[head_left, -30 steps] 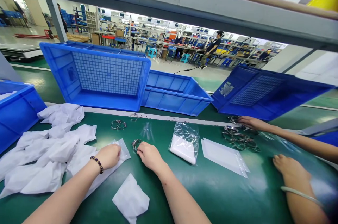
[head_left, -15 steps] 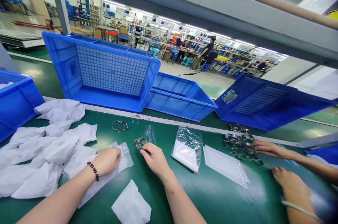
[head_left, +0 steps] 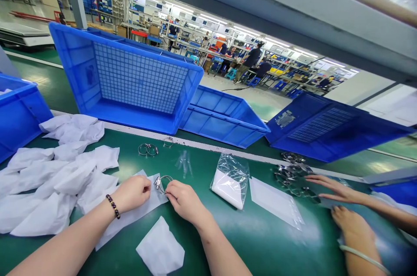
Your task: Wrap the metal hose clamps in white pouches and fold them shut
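Note:
My left hand (head_left: 133, 193), with a beaded bracelet on the wrist, is closed on a thin white bag (head_left: 114, 231) lying slanted on the green table. Pinched in my right hand (head_left: 186, 201) are metal hose clamps (head_left: 162, 183), held at the bag's upper right end; how many is hard to tell. Two more ring clamps (head_left: 147, 149) lie beyond my left hand, with another clamp (head_left: 168, 141) by the table's far edge. Small clear plastic pieces (head_left: 184, 164) rest behind my right hand. A folded white bag (head_left: 160, 246) lies nearer, between my forearms.
White bags (head_left: 61, 185) are heaped at left. Blue crates (head_left: 137, 124) line the far edge. Right of me lie a clear packet (head_left: 230, 182), flat white bags (head_left: 276, 202) and a clamp pile (head_left: 293, 174), beside a co-worker's hands (head_left: 352, 221). A grey beam (head_left: 260, 2) crosses overhead.
My right hand has moved left with the clamps, from the green table to the white bag's end. My left hand stays on the bag. The co-worker's far hand has shifted slightly.

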A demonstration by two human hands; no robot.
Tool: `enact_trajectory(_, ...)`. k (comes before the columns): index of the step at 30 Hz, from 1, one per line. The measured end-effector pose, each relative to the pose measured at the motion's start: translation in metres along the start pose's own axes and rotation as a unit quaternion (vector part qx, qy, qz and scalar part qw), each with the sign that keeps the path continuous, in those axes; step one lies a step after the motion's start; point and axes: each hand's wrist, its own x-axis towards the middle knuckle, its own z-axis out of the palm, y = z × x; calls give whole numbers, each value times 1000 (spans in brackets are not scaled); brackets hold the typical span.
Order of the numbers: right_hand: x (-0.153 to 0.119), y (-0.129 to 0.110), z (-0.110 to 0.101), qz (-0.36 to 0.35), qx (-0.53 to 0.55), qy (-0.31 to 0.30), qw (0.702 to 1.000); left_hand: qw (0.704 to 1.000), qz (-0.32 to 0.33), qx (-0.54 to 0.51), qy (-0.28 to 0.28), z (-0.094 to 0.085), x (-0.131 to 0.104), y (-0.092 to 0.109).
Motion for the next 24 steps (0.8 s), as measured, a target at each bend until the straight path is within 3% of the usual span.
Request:
enact_trajectory(6,0,-3,2,-30,-99,-25,994,999,3,-32,10,-11,-4,5)
enact_trajectory(13,3,-11,13,-105,-133,-57,984,998,43,-51,-2,-7,-6,6)
enact_trajectory(18,7,-15,17,-127,-118,-60,983,995,22,-50,88,-5,4,-5)
enact_trajectory(24,5,-19,16,-72,-47,-42,995,998,7,-56,17,-1,17,-19)
